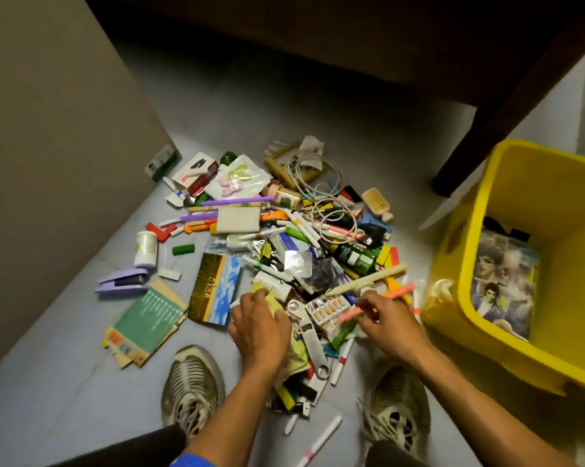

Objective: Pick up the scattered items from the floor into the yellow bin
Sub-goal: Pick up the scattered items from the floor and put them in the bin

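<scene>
A heap of scattered items [284,244] covers the grey floor: pens, markers, cables, small boxes, bottles, pill strips. The yellow bin [520,335] stands tilted at the right, with a picture-printed item [501,284] inside. My left hand [260,325] presses down on a pale yellow-green packet [296,357] at the heap's near edge, fingers curled around it. My right hand [390,323] is closed on a pink pen [395,294] that points toward the bin. A pill blister strip [328,310] and a metal opener [309,335] lie between my hands.
A purple stapler [122,281], a white bottle [146,249] and booklets [146,326] lie at the left. My two shoes [191,389] flank the heap. A wall rises at the left. A dark table with a leg [506,106] stands behind.
</scene>
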`<move>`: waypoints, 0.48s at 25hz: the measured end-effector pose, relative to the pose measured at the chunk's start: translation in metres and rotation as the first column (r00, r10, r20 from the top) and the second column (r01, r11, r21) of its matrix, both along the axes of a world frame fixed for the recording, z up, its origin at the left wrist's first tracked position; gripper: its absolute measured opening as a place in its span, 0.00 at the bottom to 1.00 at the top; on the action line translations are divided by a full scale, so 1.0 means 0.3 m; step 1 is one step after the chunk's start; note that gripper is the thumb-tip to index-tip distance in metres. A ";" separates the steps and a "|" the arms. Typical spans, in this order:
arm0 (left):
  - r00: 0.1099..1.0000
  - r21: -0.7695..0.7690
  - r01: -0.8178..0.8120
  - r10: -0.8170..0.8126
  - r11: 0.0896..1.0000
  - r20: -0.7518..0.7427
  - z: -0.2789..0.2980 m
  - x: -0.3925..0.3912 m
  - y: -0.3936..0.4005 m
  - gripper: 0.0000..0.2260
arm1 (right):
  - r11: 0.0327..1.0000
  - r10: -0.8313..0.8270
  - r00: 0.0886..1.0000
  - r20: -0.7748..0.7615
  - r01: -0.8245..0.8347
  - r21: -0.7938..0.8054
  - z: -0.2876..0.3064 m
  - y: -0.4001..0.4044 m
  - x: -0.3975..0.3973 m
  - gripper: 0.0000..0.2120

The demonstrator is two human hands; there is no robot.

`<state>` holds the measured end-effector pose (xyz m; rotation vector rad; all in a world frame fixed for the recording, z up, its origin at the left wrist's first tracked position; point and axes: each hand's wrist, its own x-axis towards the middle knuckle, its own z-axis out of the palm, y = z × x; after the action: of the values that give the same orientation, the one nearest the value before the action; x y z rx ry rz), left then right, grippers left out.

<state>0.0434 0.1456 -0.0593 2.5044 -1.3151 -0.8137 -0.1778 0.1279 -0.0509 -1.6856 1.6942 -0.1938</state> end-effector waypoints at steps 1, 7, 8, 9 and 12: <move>0.995 0.037 -0.073 0.070 0.997 0.076 -0.029 0.022 0.012 0.29 | 0.997 0.070 0.995 -0.072 -0.071 -0.013 -0.045 -0.002 0.023 0.14; 0.806 0.212 -0.407 0.459 0.888 -0.373 -0.147 0.092 0.017 0.47 | 0.934 0.254 0.835 -0.488 -0.343 -0.102 -0.154 -0.010 0.035 0.19; 0.782 0.207 -0.436 0.483 0.876 -0.393 -0.157 0.096 0.011 0.46 | 0.922 0.236 0.857 -0.459 -0.347 -0.173 -0.151 -0.021 0.023 0.21; 0.769 0.193 -0.461 0.499 0.866 -0.400 -0.165 0.097 0.007 0.45 | 0.908 0.200 0.887 -0.416 -0.328 -0.263 -0.150 -0.036 0.013 0.24; 0.750 0.126 -0.507 0.509 0.852 -0.423 -0.172 0.093 0.016 0.40 | 0.905 0.137 0.912 -0.386 -0.274 -0.327 -0.140 -0.121 0.002 0.22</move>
<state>0.0714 0.1504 -0.1108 2.2958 -0.4398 -1.1420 -0.1772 0.0915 -0.0930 -2.2916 1.7960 -0.1199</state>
